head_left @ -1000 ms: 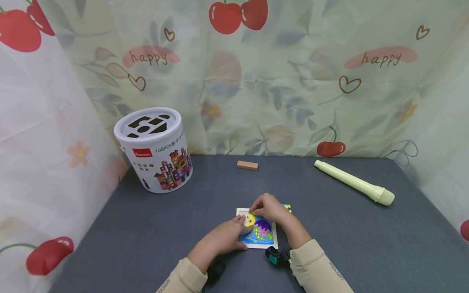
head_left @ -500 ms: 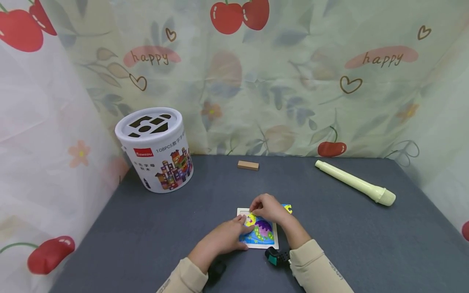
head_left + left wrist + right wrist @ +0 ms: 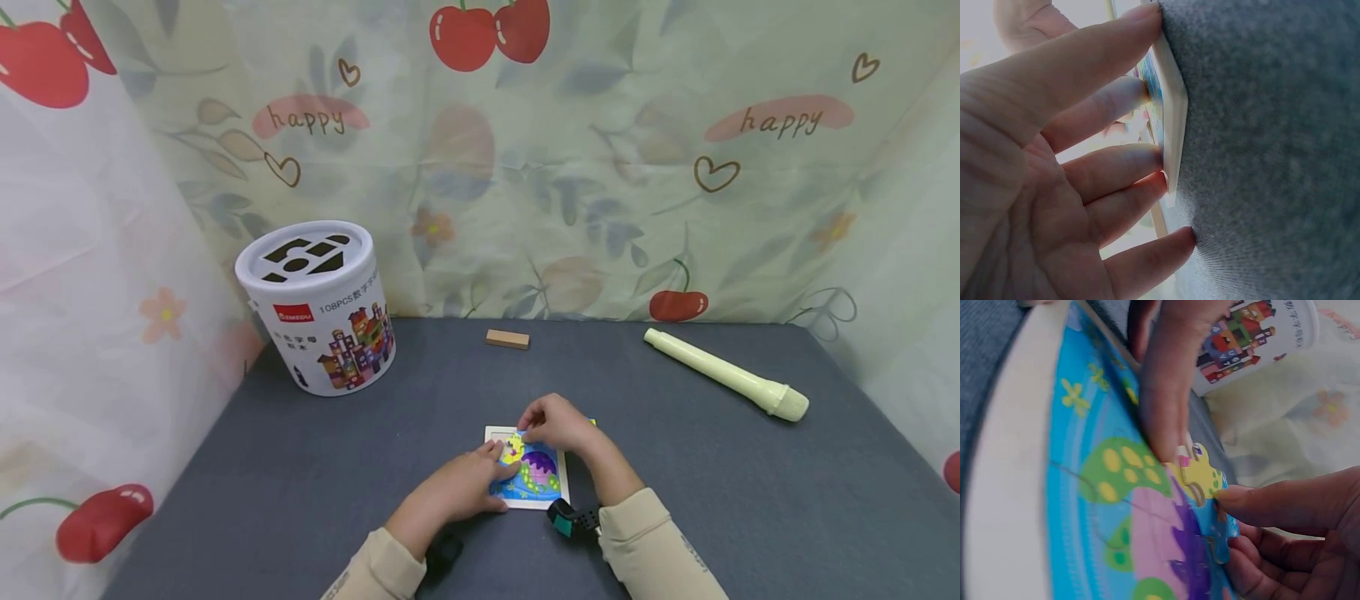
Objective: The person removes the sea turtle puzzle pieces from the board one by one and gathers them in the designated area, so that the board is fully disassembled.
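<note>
A picture jigsaw puzzle in a pale wooden frame (image 3: pixel 528 504) lies flat on the dark table. My left hand (image 3: pixel 465 483) rests at its left side; in the left wrist view, the left thumb (image 3: pixel 1138 28) touches the frame's edge and the other fingers extend, fairly straight, to the frame and the table. Over the puzzle's upper part, my right hand (image 3: pixel 558 423) pinches a blue-and-yellow puzzle piece (image 3: pixel 1210 478) between thumb and fingers. The piece stands tilted above the neighbouring pieces in the right wrist view. Purple, pink and green shapes fill the picture below.
Beyond the right wrist, a yellow bit of another piece (image 3: pixel 593 422) peeks out. A white bucket (image 3: pixel 330 333) with a slotted lid stands back left. Behind the puzzle lies a small wooden block (image 3: pixel 507 338); a pale yellow toy microphone (image 3: pixel 723 371) lies at right.
My right hand has shifted slightly right and away with the pinched piece, and its wrist now covers most of the loose piece at right. My left hand has stayed put.
</note>
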A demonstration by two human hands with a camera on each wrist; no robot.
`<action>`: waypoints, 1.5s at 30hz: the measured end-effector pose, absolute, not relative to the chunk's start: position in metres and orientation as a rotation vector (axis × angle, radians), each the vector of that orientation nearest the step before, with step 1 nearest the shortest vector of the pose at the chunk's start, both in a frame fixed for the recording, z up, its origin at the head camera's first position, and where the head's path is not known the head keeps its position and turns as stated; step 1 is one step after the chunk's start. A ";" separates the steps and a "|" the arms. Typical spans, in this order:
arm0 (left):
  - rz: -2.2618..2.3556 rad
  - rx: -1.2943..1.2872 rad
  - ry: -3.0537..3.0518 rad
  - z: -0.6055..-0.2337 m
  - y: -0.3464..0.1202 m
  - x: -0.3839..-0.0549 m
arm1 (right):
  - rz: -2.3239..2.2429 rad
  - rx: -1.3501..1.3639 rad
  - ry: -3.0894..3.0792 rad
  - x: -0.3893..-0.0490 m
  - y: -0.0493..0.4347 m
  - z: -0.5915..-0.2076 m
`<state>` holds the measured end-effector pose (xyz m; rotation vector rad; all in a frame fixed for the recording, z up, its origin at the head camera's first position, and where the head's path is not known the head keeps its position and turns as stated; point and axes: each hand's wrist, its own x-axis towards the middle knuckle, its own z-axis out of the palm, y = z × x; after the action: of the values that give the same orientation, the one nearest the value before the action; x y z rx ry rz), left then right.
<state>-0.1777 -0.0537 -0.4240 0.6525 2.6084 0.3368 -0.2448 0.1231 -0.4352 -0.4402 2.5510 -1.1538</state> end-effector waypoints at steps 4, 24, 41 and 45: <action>0.308 0.650 2.603 -0.424 -0.053 -0.178 | -1.195 -0.468 2.468 -0.247 0.127 -0.434; 0.231 0.672 2.607 -0.422 -0.048 -0.175 | -1.336 -0.461 2.378 -0.250 0.136 -0.435; 0.266 0.696 2.632 -0.423 -0.051 -0.174 | -1.305 -0.295 2.445 -0.257 0.192 -0.429; 0.274 0.715 2.635 -0.422 -0.051 -0.173 | -1.333 -0.270 2.457 -0.257 0.210 -0.431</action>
<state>-0.1733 -0.0513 -0.4220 0.7146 2.6350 0.2741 -0.2568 0.2099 -0.4305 -0.2705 2.4567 -1.3325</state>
